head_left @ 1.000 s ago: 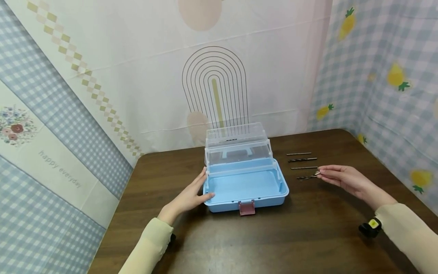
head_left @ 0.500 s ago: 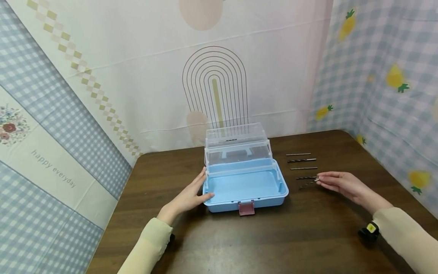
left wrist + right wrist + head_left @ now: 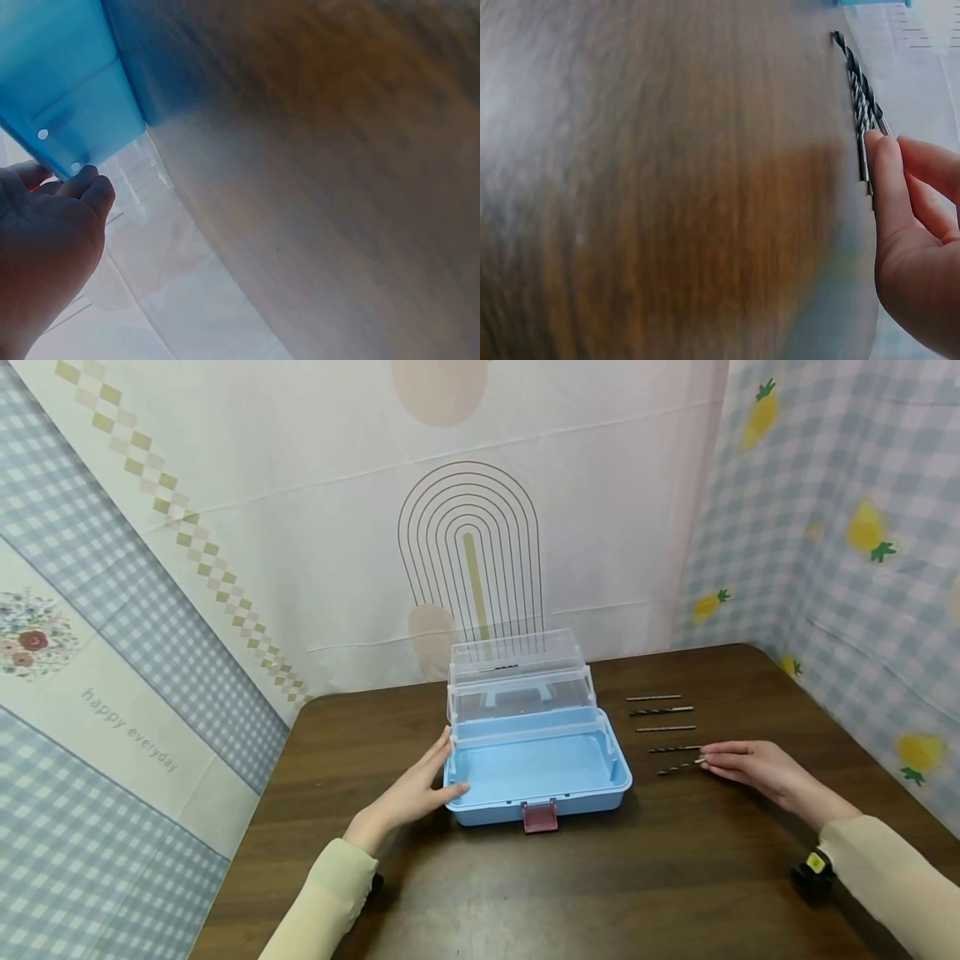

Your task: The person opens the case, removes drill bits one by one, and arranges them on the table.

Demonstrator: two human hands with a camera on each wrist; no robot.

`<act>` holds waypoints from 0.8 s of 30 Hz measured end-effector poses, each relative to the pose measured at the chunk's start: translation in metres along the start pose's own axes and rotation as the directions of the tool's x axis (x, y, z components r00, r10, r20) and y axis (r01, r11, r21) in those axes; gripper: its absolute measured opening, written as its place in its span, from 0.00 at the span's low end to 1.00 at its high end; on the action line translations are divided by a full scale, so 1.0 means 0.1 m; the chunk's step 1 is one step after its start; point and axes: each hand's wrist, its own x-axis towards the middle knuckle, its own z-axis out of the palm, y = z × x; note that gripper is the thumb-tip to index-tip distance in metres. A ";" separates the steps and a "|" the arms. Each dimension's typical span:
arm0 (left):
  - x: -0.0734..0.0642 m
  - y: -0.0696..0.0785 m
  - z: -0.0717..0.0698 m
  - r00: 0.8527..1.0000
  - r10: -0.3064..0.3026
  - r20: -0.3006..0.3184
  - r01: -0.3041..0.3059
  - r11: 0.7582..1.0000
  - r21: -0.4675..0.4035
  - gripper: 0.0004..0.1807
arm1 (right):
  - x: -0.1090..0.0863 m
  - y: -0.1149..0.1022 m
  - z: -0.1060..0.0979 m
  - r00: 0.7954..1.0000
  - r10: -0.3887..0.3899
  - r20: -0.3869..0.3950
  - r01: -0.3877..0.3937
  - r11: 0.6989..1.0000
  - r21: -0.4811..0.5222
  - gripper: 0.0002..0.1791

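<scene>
In the head view my right hand [image 3: 757, 770] pinches the shank of a dark twist drill bit [image 3: 677, 768] between thumb and fingers. The bit lies low over the table, its tip pointing left; whether it touches the wood I cannot tell. Just behind it lies another drill bit [image 3: 670, 749]. The right wrist view shows dark fluted bits [image 3: 860, 82] overlapping beyond the fingertips. My left hand [image 3: 408, 792] rests against the left side of a light blue toolbox [image 3: 536, 764], its thumb over the rim and its other fingers extended along the outside.
Three more drill bits [image 3: 662, 711] lie in a row farther back, right of the toolbox. Clear trays [image 3: 517, 693] are raised behind the toolbox's base, with one dark bit [image 3: 504, 668] in the upper one. A maroon latch [image 3: 540, 817] hangs at the front. Patterned cloth walls edge the wooden table [image 3: 585, 885].
My right hand has moved the pinched drill bit a little toward the front, from beside the third bit in the row to in front of the others. My left hand stays in place.
</scene>
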 end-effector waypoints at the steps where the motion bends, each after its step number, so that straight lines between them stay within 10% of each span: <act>1: 0.00 0.00 0.00 1.000 -0.003 0.001 0.003 1.000 0.002 0.50 | 0.00 0.01 -0.01 1.000 0.000 -0.008 0.000 0.999 -0.034 0.25; 24: -0.01 0.00 -0.01 1.000 0.023 -0.004 -0.023 1.000 -0.005 0.50 | -0.02 -0.02 -0.01 0.995 -0.054 -0.086 0.009 0.892 -0.453 0.23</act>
